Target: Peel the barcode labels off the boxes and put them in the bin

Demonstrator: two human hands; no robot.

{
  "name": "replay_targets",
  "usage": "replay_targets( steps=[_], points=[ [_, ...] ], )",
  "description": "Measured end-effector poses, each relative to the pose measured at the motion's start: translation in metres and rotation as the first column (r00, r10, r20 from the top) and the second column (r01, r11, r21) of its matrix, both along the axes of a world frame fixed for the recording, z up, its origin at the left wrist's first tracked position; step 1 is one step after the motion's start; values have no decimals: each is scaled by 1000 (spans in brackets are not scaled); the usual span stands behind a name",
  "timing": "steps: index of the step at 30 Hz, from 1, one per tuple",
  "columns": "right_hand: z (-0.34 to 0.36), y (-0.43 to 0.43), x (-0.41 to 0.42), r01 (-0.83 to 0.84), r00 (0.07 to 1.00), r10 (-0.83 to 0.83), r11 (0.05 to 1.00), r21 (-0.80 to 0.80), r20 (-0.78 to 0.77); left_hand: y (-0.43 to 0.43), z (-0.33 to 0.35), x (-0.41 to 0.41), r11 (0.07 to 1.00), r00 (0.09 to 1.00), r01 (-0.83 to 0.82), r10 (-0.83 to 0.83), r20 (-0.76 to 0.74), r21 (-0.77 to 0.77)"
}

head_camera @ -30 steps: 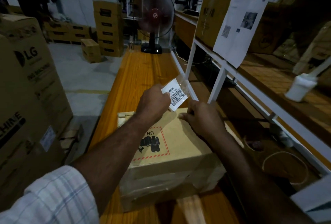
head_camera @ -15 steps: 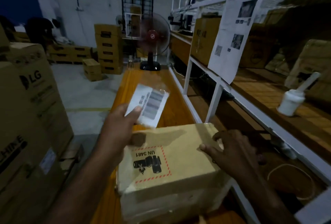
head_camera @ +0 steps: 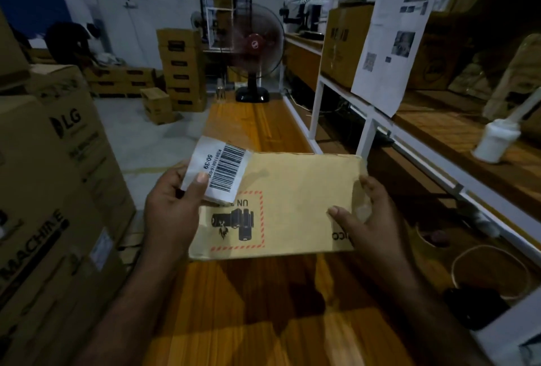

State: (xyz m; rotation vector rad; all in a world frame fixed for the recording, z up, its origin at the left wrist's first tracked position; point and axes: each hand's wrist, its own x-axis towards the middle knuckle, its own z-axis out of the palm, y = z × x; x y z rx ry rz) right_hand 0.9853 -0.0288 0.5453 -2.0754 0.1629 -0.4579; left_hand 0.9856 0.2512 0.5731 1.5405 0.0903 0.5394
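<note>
A tan cardboard box (head_camera: 295,198) with a red-dashed battery mark is held up above the wooden table (head_camera: 243,301) between both hands. My left hand (head_camera: 169,207) grips the box's left end, and its thumb pins a peeled white barcode label (head_camera: 218,169) against the box's top left corner. My right hand (head_camera: 366,213) grips the right end, thumb on top and fingers curled round the edge. No bin is clearly in view.
Large LG cartons (head_camera: 55,178) stand close on the left. A white metal shelf rack (head_camera: 366,131) with boxes, a hanging printed sheet and a white bottle (head_camera: 494,137) runs along the right. A standing fan (head_camera: 253,52) sits at the table's far end, with stacked boxes (head_camera: 181,70) behind.
The label came off the box in my left hand. Both hands then took the box by its ends and lifted it off the table, the label still under my left thumb.
</note>
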Motion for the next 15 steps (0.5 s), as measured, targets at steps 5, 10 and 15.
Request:
replay_targets(
  steps=[5,10,15],
  points=[
    [-23,5,-11,-22,994,5,987,-158,-106,18,-28,0,997,992,41,-33,-119,60],
    [-43,14,-21,-28,966,-86,903,-429,-244,28,-51,-7,983,975,113,-82,-204,146],
    [-49,36,-19,57,955,-193,864,-500,-224,30,-67,-7,978,961,144,-102,-255,151]
  ],
)
